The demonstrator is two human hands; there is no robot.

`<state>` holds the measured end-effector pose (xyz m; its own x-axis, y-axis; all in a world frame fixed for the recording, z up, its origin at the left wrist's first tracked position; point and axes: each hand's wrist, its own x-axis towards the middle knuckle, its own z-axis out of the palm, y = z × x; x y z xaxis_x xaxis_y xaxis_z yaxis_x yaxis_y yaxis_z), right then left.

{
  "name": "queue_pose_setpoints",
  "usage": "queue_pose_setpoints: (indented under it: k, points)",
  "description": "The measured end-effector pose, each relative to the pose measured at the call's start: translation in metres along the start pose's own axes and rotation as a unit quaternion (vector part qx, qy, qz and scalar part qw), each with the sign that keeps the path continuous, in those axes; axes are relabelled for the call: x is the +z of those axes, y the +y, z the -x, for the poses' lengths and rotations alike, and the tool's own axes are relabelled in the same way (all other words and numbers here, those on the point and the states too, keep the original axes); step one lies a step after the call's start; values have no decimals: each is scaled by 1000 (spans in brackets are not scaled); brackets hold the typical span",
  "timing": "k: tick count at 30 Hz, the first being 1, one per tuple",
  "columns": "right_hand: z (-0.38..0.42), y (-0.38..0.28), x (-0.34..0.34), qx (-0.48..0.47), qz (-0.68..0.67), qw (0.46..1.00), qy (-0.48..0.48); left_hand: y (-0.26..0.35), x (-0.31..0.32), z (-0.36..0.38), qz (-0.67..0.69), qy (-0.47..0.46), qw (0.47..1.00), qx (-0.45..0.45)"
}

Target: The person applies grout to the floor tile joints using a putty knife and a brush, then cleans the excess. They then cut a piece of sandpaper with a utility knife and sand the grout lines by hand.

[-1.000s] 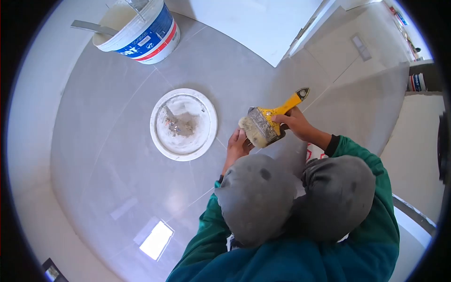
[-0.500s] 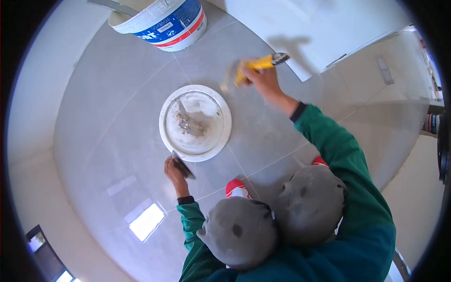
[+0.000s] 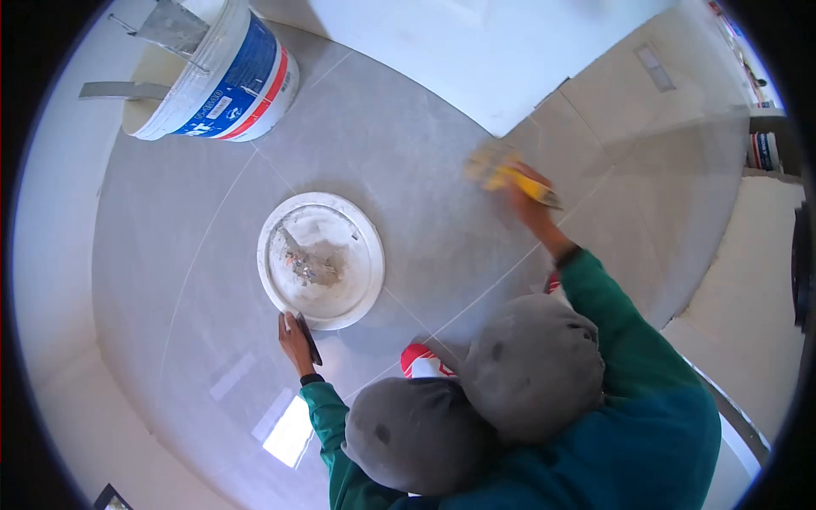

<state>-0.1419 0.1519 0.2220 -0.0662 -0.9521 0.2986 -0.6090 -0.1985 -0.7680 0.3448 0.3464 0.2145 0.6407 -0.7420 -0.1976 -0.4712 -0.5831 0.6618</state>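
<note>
In my right hand (image 3: 534, 211) is a brush with a yellow handle (image 3: 529, 184); its wide head is smeared by motion over the grey tiles. My left hand (image 3: 294, 347) grips a dark, thin, flat piece (image 3: 308, 340) at the near edge of a round white lid (image 3: 376, 263). The fingers partly cover that piece, and its exact kind does not show. A small heap of debris (image 3: 313, 266) lies on the lid, with grey dust smeared around it.
A white bucket (image 3: 255, 93) with a blue and red label stands at the upper left, holding metal tools (image 3: 174, 30). A white panel (image 3: 476, 64) fills the top. My grey-clad knees (image 3: 535, 365) and a red-and-white shoe (image 3: 418, 357) are close below.
My right hand has swung the brush right, away from the lid. The view has shifted, so the bucket and its tools show more fully. My left hand stays at the lid's edge.
</note>
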Motion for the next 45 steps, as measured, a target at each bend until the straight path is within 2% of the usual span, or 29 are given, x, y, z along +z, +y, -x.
queue_pose_setpoints:
  k: [2,3,6,8,10,12,15,17,18,19,20,22,24,25,27,29,30,31,32,33,34,35,37,38,40,41,42,43,45]
  points:
    - [31,19,-72,144,9,989,33,16,8,0,-97,-15,990,-100]
    - [37,12,-100,214,-21,975,60,1,12,-1,-77,39,996,-9]
    - [40,16,-104,192,-75,975,83,5,10,7,-63,16,998,-26]
    - [56,-25,-74,97,-134,986,-11,54,-2,29,-107,-4,994,-27]
    - [75,-67,-58,91,-143,941,-294,80,-13,37,-167,38,984,53]
    - [85,-98,-53,42,-122,899,-418,93,-25,30,-198,10,979,55]
    - [88,-59,-43,28,-245,881,-404,105,-33,24,-223,-42,973,37]
    - [56,-11,-56,-56,-168,923,-341,112,-33,22,-232,-73,970,24]
    - [52,38,-59,84,-239,917,-306,120,-34,28,-250,-77,965,26]
    - [27,70,-74,118,-253,918,-282,120,-38,28,-266,-71,961,31]
    - [0,81,-101,230,-206,914,-264,119,-38,27,-272,-63,960,36]
    - [-36,112,-142,141,-56,972,-180,107,-42,27,-286,-66,949,117]
    - [-62,134,-157,197,262,928,-174,108,-53,27,-308,-69,943,104]
    - [-59,143,-148,190,246,935,-170,117,-55,33,-271,-101,956,55]
    - [-63,168,-127,146,-119,982,-6,114,-51,40,-171,-106,978,50]
    - [-33,113,-83,77,-376,922,-58,101,-58,38,-207,-72,975,28]
    - [-6,79,-60,69,-358,928,-73,91,-61,38,-227,-77,970,-42]
    - [27,58,-31,-3,-273,954,-122,151,-44,78,-55,-49,983,-169]
    - [54,18,-33,177,-173,922,-299,162,-40,86,-53,-39,985,-156]
    - [94,-29,-12,201,-198,905,-320,151,-57,71,-30,-76,980,-184]
    - [117,-49,-2,112,-278,902,-312,149,-60,73,-9,-87,973,-212]
    - [108,-42,-7,106,-277,903,-310,135,-59,65,-5,-84,975,-207]
    - [103,-26,-28,95,-226,898,-366,94,-71,60,-82,-121,988,-48]
    - [79,5,-24,57,-69,915,-393,103,-74,73,-137,-123,983,4]
    - [0,90,-62,-62,-6,989,-134,161,-54,112,-189,-142,970,58]
    - [-50,122,-94,13,115,981,-159,185,-45,128,-169,-145,975,0]
    - [-90,151,-126,1,204,978,-42,183,-46,136,-149,-132,980,-12]
    - [-122,165,-145,-18,210,977,27,184,-49,143,-147,-128,981,-4]
    - [-144,157,-158,3,223,975,-1,185,-45,164,-143,-106,984,-18]
